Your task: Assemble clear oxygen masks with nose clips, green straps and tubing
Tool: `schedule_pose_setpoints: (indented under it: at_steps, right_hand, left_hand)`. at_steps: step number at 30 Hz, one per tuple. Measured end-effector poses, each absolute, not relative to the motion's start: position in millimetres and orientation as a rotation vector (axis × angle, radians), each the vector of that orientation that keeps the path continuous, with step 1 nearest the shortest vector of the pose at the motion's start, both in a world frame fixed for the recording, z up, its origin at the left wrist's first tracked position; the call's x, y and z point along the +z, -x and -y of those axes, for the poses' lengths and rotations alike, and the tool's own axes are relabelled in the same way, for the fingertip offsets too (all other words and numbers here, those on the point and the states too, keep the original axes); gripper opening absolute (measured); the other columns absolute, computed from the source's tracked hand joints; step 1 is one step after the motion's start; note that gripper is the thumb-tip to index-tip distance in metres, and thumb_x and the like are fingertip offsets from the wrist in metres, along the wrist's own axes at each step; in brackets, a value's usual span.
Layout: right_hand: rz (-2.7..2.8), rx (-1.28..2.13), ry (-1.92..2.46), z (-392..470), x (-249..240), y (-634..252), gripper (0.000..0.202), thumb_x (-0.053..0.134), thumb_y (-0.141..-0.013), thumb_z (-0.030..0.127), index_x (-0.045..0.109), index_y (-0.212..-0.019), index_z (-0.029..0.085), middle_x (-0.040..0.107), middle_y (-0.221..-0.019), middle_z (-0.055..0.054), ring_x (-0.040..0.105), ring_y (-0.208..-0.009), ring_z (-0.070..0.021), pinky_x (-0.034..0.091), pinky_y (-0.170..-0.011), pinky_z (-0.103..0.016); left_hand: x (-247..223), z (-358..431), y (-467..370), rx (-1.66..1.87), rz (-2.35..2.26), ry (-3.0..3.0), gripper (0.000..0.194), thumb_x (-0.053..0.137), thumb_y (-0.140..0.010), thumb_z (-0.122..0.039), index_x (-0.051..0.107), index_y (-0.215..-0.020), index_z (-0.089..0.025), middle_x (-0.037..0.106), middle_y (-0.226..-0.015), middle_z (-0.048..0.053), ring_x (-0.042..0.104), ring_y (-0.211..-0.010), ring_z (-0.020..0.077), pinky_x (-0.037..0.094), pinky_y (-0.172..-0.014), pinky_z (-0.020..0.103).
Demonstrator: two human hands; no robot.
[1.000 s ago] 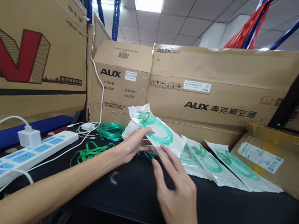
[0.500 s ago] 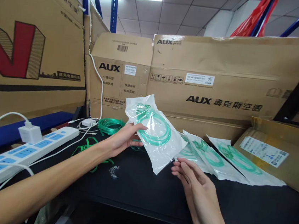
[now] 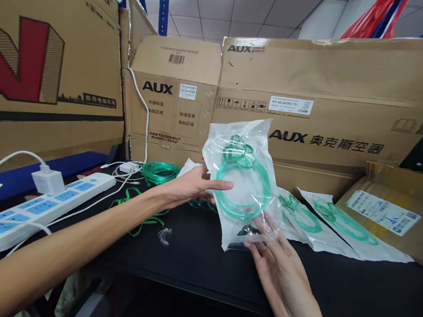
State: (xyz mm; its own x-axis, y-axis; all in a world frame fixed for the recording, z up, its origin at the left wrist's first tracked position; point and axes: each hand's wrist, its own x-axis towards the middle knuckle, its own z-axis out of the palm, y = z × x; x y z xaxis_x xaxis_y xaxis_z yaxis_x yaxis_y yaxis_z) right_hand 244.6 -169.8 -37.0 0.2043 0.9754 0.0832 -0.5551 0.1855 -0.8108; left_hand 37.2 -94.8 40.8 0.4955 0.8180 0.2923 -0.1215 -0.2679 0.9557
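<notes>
A clear-and-white plastic bag with coiled green tubing inside is held up above the black table. My left hand is closed on its left edge, thumb across the front and the other fingers behind. At the lower right corner, my right hand pinches the bag; some of its fingers show through the clear film. Whether those fingers are inside the bag or behind it, I cannot tell. More bags of green tubing lie overlapping to the right, partly behind the held one.
A loose green coil, flat green strands and small clear pieces lie left of the bag. A white power strip with cables stands at left. Cardboard boxes wall the back, and a labelled carton sits at right.
The bag has swung more upright and moved right, turning its front towards me. My right hand's fingers now overlap the bag's lower end instead of only touching near its corner.
</notes>
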Motion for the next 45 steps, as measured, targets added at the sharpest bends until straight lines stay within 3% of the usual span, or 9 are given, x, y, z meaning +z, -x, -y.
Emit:
schedule_pose_setpoints:
  at_steps: [7,14,20,24,29,35,40,42,45]
  right_hand:
    - [0.733,1.263,0.702,168,-42,-247,0.042,0.089,-0.074,0.034,0.078,-0.115,0.029,0.074,-0.116,-0.001,0.065,-0.105,-0.0171,0.058,-0.084,-0.021]
    - [0.757,1.204,0.773,169,-40,-248,0.029,0.089,-0.075,0.036,0.079,-0.098,0.022,0.066,-0.091,0.001,0.05,-0.066,-0.0076,0.052,-0.061,-0.015]
    - [0.835,1.105,0.865,179,-35,-247,0.027,0.086,-0.076,0.041,0.073,-0.085,0.019,0.065,-0.083,0.0,0.045,-0.058,-0.0073,0.045,-0.049,-0.015]
    - [0.778,1.089,0.862,186,-30,-260,0.028,0.086,-0.076,0.04,0.071,-0.088,0.021,0.062,-0.076,0.003,0.041,-0.05,-0.0058,0.045,-0.047,-0.017]
    - [0.544,0.975,0.746,191,-26,-291,0.017,0.082,-0.08,0.03,0.072,-0.091,0.022,0.053,-0.079,0.004,0.032,-0.049,-0.0052,0.049,-0.051,-0.015]
    - [0.479,0.954,0.64,194,-31,-303,0.006,0.07,-0.088,0.02,0.072,-0.09,0.025,0.046,-0.079,0.003,0.021,-0.047,-0.0091,0.047,-0.044,-0.016]
    - [0.527,1.068,0.705,197,-37,-299,0.006,0.072,-0.087,0.026,0.072,-0.092,0.024,0.042,-0.073,0.006,0.018,-0.042,-0.0047,0.042,-0.039,-0.014]
    - [0.589,1.116,0.738,199,-39,-298,0.011,0.074,-0.085,0.03,0.072,-0.093,0.023,0.042,-0.069,0.007,0.019,-0.039,-0.0026,0.039,-0.036,-0.015]
    - [0.702,1.179,0.803,201,-42,-299,0.019,0.078,-0.08,0.036,0.072,-0.091,0.022,0.044,-0.062,0.007,0.02,-0.036,-0.0003,0.032,-0.033,-0.017]
  left_hand:
    - [41,80,-36,0.838,-0.629,-1.661,0.047,0.087,-0.073,-0.038,0.069,-0.112,-0.017,0.07,-0.115,0.012,0.065,-0.096,0.0215,0.053,-0.075,0.031]
    - [68,53,-17,1.058,-0.947,-1.846,0.054,0.061,-0.085,-0.068,0.075,-0.109,-0.021,0.073,-0.108,0.01,0.064,-0.09,0.0216,0.049,-0.073,0.032]
    - [77,38,-4,1.089,-1.17,-2.043,0.027,0.069,-0.081,-0.044,0.08,-0.084,-0.019,0.072,-0.086,0.008,0.056,-0.074,0.0174,0.041,-0.058,0.028]
    - [72,20,9,1.205,-1.304,-1.954,0.025,0.067,-0.081,-0.038,0.08,-0.086,-0.018,0.072,-0.087,0.009,0.056,-0.07,0.0162,0.045,-0.058,0.028]
    - [65,-1,40,1.337,-1.533,-1.779,0.026,0.06,-0.092,-0.033,0.074,-0.102,-0.013,0.072,-0.103,0.01,0.064,-0.081,0.0173,0.053,-0.069,0.03]
    - [46,-1,57,1.096,-1.784,-1.83,0.037,0.061,-0.099,-0.038,0.059,-0.129,-0.016,0.066,-0.122,0.011,0.068,-0.098,0.0217,0.058,-0.085,0.042]
    - [40,6,49,0.923,-1.979,-2.125,0.067,0.062,-0.094,-0.04,0.04,-0.15,-0.013,0.047,-0.15,0.025,0.046,-0.138,0.0416,0.034,-0.113,0.055]
    - [42,7,40,0.838,-1.942,-2.305,0.064,0.056,-0.097,-0.041,0.039,-0.152,-0.014,0.041,-0.156,0.022,0.034,-0.146,0.0403,0.026,-0.119,0.052]
    - [42,0,20,0.63,-1.8,-2.513,0.049,0.051,-0.101,-0.041,0.05,-0.145,-0.018,0.045,-0.154,0.015,0.042,-0.142,0.0325,0.031,-0.118,0.049]
